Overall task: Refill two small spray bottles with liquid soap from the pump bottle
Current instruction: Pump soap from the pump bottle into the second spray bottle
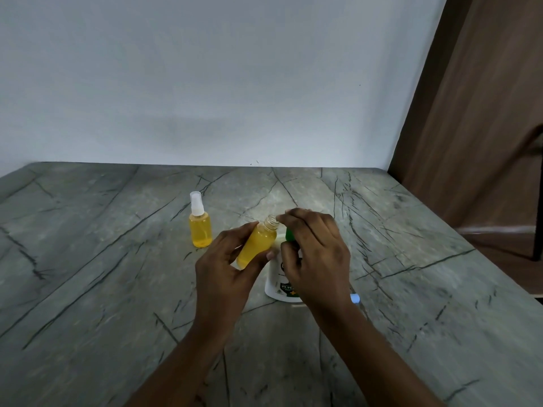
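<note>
The left hand (226, 259) gripped the open spray bottle (258, 242) round its body, thumb on the near side and fingers on the far side. The right hand (317, 254) lay over the top of the pump bottle (277, 289), fingers curled down round the green pump head (289, 234). The two hands were close together, almost touching at the fingertips.

The pump bottle stood upright on the grey veined table (88, 274) and served as the fixed supply point. Most of its white body was hidden behind the right hand. A small pale blue item (355, 298) lay on the table just right of the pump bottle's base. It could not be identified; it may have been the removed sprayer.

The open spray bottle was held clear of the table, just left of the pump bottle. It was tilted with its uncapped threaded neck leaning toward the green pump head. This attitude probably served to bring the mouth under the spout so that the soap would drop in. The bottle showed yellow liquid up to the shoulder, so filling looked nearly complete.

The capped spray bottle (200, 230) stood upright, farther back and well to the left of the pump bottle. It was full of yellow liquid with its white sprayer fitted, so it was probably set aside as finished.

Beyond the pump bottle rose a plain white wall (205, 83).
</note>
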Motion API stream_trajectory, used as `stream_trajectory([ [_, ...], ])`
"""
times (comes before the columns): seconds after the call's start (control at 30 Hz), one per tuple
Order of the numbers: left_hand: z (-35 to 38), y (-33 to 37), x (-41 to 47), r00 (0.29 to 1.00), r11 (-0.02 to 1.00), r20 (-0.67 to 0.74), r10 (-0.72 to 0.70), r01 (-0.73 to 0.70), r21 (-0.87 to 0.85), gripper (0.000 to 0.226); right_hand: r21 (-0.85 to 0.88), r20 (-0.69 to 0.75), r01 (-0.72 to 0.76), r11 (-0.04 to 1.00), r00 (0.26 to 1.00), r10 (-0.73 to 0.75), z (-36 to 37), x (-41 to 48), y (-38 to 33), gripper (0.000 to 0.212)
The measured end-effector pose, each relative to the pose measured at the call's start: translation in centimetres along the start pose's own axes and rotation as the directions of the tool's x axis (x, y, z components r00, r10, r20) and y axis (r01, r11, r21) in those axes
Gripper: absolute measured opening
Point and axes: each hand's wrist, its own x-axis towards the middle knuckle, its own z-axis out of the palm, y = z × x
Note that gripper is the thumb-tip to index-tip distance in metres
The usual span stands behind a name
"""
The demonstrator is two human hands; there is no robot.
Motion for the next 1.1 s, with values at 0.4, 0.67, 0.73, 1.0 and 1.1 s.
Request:
stream_trajectory([
  [0.4,-0.08,-0.14,-0.10,1.000,1.000,0.001,-0.021,0.021,-0.007,0.042,0.003,-0.008,-0.010,1.000,1.000,0.010,0.07,0.22,-0.08,0.029],
  [0.67,-0.07,0.06,-0.12,0.999,0.999,0.006,-0.042,0.042,-0.025,0.042,0.006,-0.012,-0.004,1.000,1.000,0.004,0.21,-0.08,0.01,0.028],
  [0.73,-0.10,0.06,-0.16,0.998,0.997,0.006,-0.058,0.059,-0.040,0.043,0.009,-0.004,-0.012,1.000,1.000,0.012,0.27,-0.13,0.03,0.029],
  [1.0,0.19,0.47,0.01,0.984,0.969,0.004,-0.181,0.179,-0.168,0.039,0.059,0.044,-0.056,0.997,0.998,0.054,-0.18,0.08,-0.24,0.036],
  [1.1,0.18,0.57,0.03,0.975,0.949,0.018,-0.223,0.221,-0.226,0.037,0.092,0.084,-0.074,0.993,0.994,0.066,-0.27,-0.10,-0.06,0.037],
])
